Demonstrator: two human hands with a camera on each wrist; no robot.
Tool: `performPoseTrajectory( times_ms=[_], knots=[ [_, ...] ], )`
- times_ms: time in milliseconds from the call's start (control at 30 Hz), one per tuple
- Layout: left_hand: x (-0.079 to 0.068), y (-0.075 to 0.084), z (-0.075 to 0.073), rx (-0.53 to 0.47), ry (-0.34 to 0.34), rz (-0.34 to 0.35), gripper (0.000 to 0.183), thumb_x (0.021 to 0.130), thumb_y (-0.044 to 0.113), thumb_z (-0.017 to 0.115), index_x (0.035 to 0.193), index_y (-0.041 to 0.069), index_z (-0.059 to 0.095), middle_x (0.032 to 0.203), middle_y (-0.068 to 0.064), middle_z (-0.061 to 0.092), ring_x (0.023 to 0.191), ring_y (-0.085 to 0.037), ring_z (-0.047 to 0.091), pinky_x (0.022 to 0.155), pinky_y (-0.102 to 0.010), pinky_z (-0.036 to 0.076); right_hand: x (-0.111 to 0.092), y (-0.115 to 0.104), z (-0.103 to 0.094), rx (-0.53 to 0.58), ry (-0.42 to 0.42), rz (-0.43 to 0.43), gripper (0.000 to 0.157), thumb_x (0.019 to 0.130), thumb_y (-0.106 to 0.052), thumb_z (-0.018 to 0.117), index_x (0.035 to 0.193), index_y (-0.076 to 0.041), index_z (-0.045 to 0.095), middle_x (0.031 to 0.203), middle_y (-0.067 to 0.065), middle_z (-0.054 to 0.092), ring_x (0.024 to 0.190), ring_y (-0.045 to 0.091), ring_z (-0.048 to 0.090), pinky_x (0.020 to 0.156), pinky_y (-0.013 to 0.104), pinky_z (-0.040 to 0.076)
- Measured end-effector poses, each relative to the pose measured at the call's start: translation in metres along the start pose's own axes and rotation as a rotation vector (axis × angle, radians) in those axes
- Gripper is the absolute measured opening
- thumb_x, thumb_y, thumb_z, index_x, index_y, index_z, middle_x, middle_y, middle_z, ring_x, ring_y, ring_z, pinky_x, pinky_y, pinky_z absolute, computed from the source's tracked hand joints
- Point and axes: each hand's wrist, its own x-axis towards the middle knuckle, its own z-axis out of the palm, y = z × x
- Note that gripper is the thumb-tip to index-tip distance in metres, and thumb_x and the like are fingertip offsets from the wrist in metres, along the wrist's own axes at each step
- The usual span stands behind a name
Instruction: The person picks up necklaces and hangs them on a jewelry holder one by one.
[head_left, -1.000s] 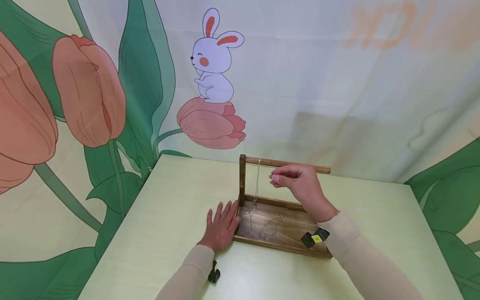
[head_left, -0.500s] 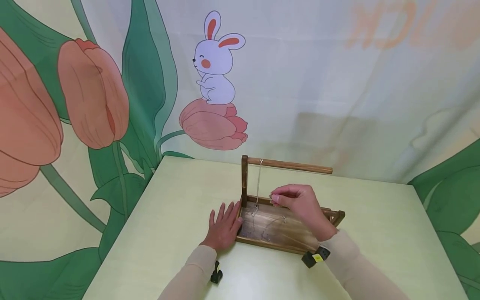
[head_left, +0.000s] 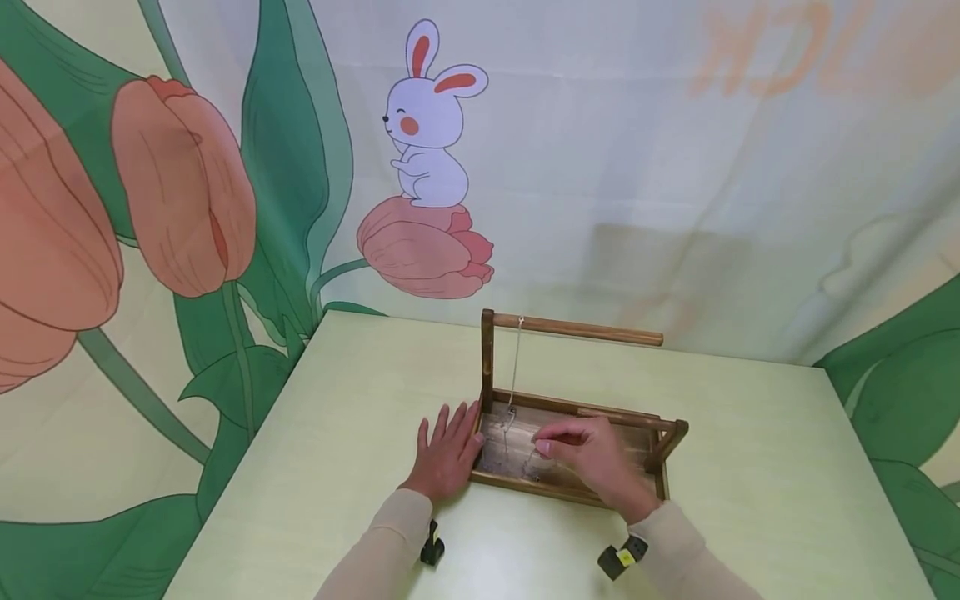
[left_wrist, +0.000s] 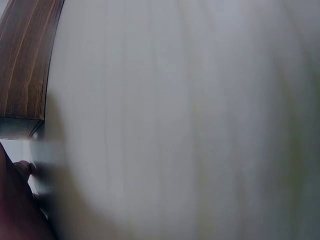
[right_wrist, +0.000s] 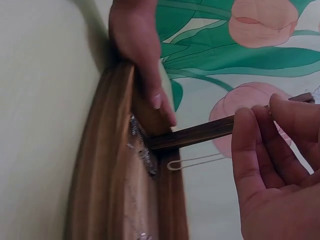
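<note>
My left hand (head_left: 444, 457) rests with spread fingers at the left end of a brown wooden jewelry stand, its tray (head_left: 551, 493) lying on the table. The right hand (head_left: 588, 458) is over the tray, thumb and fingers brought together. In the right wrist view, the right hand (right_wrist: 280, 155) pinches a tiny pale thing (right_wrist: 270, 106), mostly hidden by the fingertips. A thin necklace (head_left: 515, 367) hangs in a loop from the stand's rod (head_left: 592, 330). Fine silver chains (head_left: 506, 437) lie inside the tray, partly behind the right hand.
The stand's left post (head_left: 487, 358) rises beside my left hand, and a shorter post (head_left: 666, 446) stands at the right end. A pale yellow-green table (head_left: 360, 400) surrounds the stand. Behind it hangs a printed cloth (head_left: 555, 167) with tulips and a rabbit.
My right hand has come down from just below the rod to low over the tray, still pinched. The left hand keeps its place at the tray's left end.
</note>
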Motion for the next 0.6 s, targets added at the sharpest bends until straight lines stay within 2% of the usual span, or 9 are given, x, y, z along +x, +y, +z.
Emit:
performPoseTrajectory(
  times_ms=[167,233,433,600],
  knots=[
    [0.002,-0.001,0.001,-0.006,0.006,0.002,0.060,0.113,0.045,0.029,0.169,0.027,0.014,0.176,-0.007,0.022,0.165,-0.037,0.009,0.129,-0.066,0.001,0.003,0.019,0.001,-0.044,-0.033,-0.003,0.016,0.091,-0.007,0.078,0.106,0.000,0.080,0.108,0.020,0.078,0.091,0.010,0.074,0.082,0.027,0.062],
    [0.002,-0.001,0.001,-0.005,0.005,0.002,0.060,0.114,0.045,0.029,0.169,0.028,0.014,0.176,-0.007,0.022,0.165,-0.037,0.009,0.129,-0.066,0.001,0.004,0.025,0.000,-0.078,-0.058,0.024,0.016,0.092,-0.009,0.079,0.106,-0.001,0.080,0.108,0.018,0.078,0.093,0.011,0.072,0.082,0.024,0.060],
    [0.000,0.000,0.001,-0.017,0.008,0.001,0.060,0.113,0.045,0.030,0.169,0.027,0.015,0.175,-0.007,0.023,0.165,-0.038,0.011,0.129,-0.066,0.001,0.009,0.046,-0.009,-0.148,-0.177,0.109,0.014,0.091,-0.006,0.078,0.104,-0.001,0.080,0.110,0.013,0.078,0.096,0.014,0.071,0.083,0.024,0.058],
    [0.000,-0.001,0.001,-0.028,0.023,0.004,0.060,0.113,0.044,0.032,0.169,0.025,0.018,0.175,-0.008,0.025,0.164,-0.038,0.011,0.128,-0.067,0.002,0.019,0.066,-0.012,-0.244,-0.236,0.086,0.011,0.089,-0.005,0.080,0.100,-0.006,0.082,0.108,0.007,0.080,0.096,0.013,0.069,0.084,0.025,0.056]
  ],
)
